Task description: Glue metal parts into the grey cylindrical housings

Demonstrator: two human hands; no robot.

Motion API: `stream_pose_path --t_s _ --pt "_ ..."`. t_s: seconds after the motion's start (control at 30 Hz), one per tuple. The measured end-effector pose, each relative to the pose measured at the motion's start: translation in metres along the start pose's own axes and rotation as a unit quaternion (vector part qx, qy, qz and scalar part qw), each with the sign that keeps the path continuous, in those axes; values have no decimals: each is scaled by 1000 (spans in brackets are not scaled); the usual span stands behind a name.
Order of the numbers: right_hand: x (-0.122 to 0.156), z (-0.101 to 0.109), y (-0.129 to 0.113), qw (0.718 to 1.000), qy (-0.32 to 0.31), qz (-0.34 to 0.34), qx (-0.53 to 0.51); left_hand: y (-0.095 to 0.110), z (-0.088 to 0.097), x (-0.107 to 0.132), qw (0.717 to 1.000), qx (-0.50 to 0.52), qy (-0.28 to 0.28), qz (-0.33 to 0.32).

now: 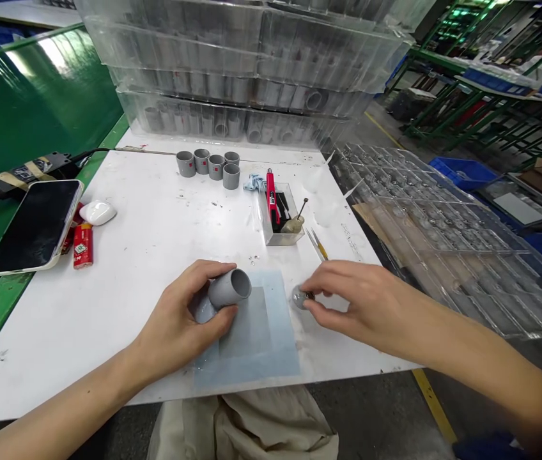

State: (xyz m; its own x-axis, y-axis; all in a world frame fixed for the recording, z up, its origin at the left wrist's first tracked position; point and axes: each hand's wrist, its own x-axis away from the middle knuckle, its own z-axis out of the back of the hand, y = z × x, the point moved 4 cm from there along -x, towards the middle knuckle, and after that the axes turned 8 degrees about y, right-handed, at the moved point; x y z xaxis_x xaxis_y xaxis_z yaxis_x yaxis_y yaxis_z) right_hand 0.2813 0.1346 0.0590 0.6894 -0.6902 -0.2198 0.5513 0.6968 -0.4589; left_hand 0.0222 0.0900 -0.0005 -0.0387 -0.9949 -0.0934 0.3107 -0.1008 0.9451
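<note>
One tube [229, 289] in left hand [179, 326]; disc [298, 297], right hand [352, 300].

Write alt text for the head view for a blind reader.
A person's left hand grips a short grey tube over a pale blue mat on a white table, while the right hand pinches a small silvery part beside it. Behind stand more grey tubes, a clear box of tools and stacked clear trays.
</note>
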Motion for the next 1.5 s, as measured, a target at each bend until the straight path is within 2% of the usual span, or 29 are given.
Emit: stream_pose_path --t_s 0.07,0.17,0.23,0.33,0.53,1.0,1.5 --pt "-19 4 -6 994 74 -10 -75 0 -1 0 1000 10 -3 -1" --pt "-44 -1 -14 966 164 -31 -196 -3 -1 1 999 29 -4 22" --pt "-53 -9 -17 944 204 -33 -256 -6 0 3 997 60 12 55" --pt "-53 -22 -14 924 232 -39 -301 -10 2 5 989 112 24 96" --pt "-44 -33 -4 916 223 -60 -329 -14 6 5 974 151 14 169" --pt "-43 -42 -17 914 196 -57 -352 -14 7 3 959 223 16 174" --pt "-42 -42 -19 913 192 -45 -357 -14 7 3 960 218 12 177"
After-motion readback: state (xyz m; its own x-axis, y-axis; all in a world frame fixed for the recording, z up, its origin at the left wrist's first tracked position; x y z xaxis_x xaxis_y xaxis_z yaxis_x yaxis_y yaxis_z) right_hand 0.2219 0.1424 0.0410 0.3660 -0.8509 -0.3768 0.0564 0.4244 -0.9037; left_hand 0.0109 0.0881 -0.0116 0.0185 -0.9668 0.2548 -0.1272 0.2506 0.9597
